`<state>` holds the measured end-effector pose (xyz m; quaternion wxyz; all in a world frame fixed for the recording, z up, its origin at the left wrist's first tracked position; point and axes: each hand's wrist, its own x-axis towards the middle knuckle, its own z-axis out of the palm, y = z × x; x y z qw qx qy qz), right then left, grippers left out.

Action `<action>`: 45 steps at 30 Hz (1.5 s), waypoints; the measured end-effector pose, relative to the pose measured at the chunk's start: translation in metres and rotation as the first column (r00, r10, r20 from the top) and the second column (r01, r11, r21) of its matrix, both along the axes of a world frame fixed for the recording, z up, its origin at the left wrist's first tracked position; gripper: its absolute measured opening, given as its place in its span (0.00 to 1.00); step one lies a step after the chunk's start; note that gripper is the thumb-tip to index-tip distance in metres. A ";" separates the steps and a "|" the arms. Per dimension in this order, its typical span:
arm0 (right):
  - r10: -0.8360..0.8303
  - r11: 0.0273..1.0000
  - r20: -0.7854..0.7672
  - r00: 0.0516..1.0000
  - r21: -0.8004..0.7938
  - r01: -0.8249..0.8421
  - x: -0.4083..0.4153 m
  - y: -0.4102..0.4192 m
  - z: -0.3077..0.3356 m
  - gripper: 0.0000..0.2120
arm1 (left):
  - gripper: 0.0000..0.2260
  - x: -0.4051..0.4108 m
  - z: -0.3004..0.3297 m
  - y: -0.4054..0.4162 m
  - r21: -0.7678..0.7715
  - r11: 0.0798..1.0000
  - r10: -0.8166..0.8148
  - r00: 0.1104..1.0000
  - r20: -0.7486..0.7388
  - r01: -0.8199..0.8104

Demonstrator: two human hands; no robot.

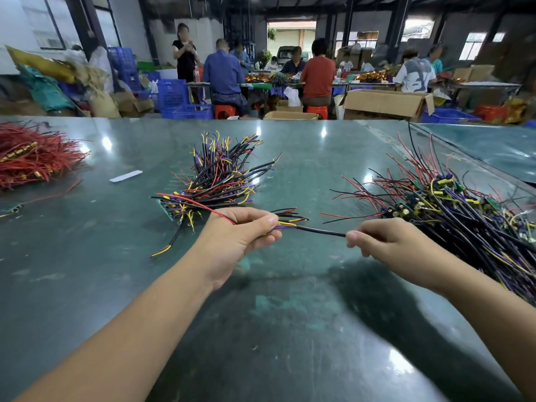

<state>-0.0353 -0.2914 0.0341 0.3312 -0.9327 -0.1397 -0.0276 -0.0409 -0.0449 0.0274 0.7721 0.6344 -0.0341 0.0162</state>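
The left hand [240, 233] is curled round a small bunch of thin wires [285, 216] in red, yellow, purple and black. The short ends poke out past its fingers toward the right. One long red wire from the bunch runs back over the hand to the left. The right hand [377, 242] pinches the end of a thin black cable [319, 231] between thumb and fingertip. The black cable goes straight across the gap between the two hands. Its other end goes into the left hand, where its yellow and purple wires come out. Both hands are held a little above the shiny dark green surface [290, 329], about in the middle of it, nearer the near edge than the far edge.

Behind the left hand lies a messy pile of black, yellow, red and purple wires [223, 175]. A green circuit board [164, 208] peeks out under its left side. A bigger pile of wires with small green boards and yellow parts [452, 216] lies by the right edge, just behind the right hand. A heap of red wires [29, 158] sits at the left edge. A small white strip [125, 175] lies flat between the red heap and the middle pile
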 end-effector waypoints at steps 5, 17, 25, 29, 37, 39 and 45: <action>-0.117 0.972 -0.110 0.987 0.189 0.136 0.001 -0.002 -0.001 0.19 | 0.04 -0.001 0.001 0.002 0.061 0.997 -0.044 0.998 0.034 0.042; -0.109 0.970 -0.094 0.990 0.207 0.126 0.004 0.010 -0.006 0.10 | 0.07 0.003 0.008 0.012 -0.048 0.999 -0.021 1.000 0.002 0.021; 0.088 0.916 0.280 0.956 -0.401 0.033 -0.013 0.026 -0.006 0.18 | 0.07 0.002 0.000 0.007 0.081 0.996 -0.026 1.000 0.017 0.025; 0.170 0.976 0.119 0.978 -0.157 -0.151 -0.023 0.041 -0.011 0.13 | 0.07 0.002 0.001 0.005 0.043 0.999 -0.015 0.999 0.035 0.013; -0.192 0.952 0.684 0.704 -0.044 0.302 0.003 -0.006 0.011 0.03 | 0.47 -0.001 0.007 0.009 0.062 0.954 -0.285 0.953 -0.101 0.292; -0.399 0.860 0.684 0.611 0.048 0.509 0.012 -0.040 0.020 0.08 | 0.43 -0.001 0.006 0.010 0.048 0.963 -0.260 0.963 -0.074 0.264; -0.721 0.568 0.435 0.540 -0.078 0.820 0.022 -0.119 0.015 0.14 | 0.17 0.007 -0.001 0.015 0.056 0.996 -0.073 0.991 0.108 0.067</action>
